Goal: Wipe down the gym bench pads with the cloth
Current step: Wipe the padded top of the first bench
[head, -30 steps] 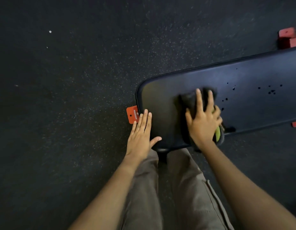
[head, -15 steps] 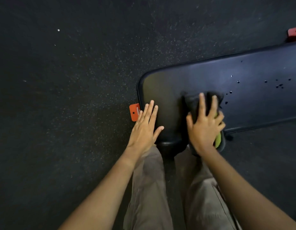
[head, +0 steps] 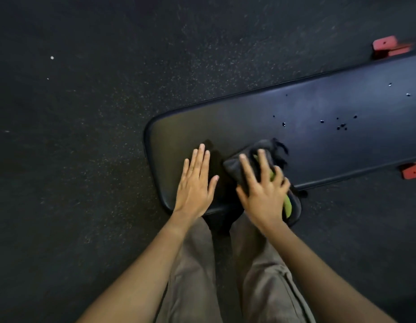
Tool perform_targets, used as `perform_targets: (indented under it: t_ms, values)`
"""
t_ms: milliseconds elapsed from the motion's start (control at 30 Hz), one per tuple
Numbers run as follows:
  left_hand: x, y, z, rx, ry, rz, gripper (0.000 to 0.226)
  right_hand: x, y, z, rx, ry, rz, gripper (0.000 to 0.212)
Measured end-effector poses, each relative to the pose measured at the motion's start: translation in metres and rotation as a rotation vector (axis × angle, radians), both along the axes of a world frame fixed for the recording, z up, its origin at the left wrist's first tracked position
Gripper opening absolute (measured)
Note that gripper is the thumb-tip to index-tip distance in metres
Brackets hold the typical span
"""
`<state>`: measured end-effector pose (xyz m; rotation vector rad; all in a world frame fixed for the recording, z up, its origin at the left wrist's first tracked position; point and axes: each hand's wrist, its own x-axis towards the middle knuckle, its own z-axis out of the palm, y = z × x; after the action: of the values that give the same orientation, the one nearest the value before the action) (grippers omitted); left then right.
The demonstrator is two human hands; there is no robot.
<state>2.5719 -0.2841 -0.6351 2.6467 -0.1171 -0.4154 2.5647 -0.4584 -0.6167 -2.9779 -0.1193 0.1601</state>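
Right hand (head: 264, 194), fingers spread, presses cloth (head: 235, 166); left hand (head: 194, 183), fingers together, has shifted from edge onto pad (head: 318, 108). Droplets (head: 341, 125) beyond the fingertips remain unwiped.

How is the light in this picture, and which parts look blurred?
Head view: dim overall, a pale sheen on the far part of the black padded bench pad; the dark grey cloth and the red metal bracket at top right are blurred; the left hand casts a soft shadow.

Left hand (head: 194, 185) farther onto the bench pad (head: 318, 108), nearer the cloth (head: 235, 166) than before.
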Motion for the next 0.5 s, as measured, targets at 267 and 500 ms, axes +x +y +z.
perform_targets:
  t_ms: [267, 500]
  values:
    - [0.01, -0.043, -0.003, 0.027, -0.035, -0.009, 0.063, 0.086, -0.075, 0.003, 0.009, 0.041, -0.204, 0.072]
    - [0.029, -0.078, -0.011, 0.179, -0.046, 0.041, 0.065, 0.047, -0.055, 0.002, 0.026, 0.02, 0.077, 0.073]
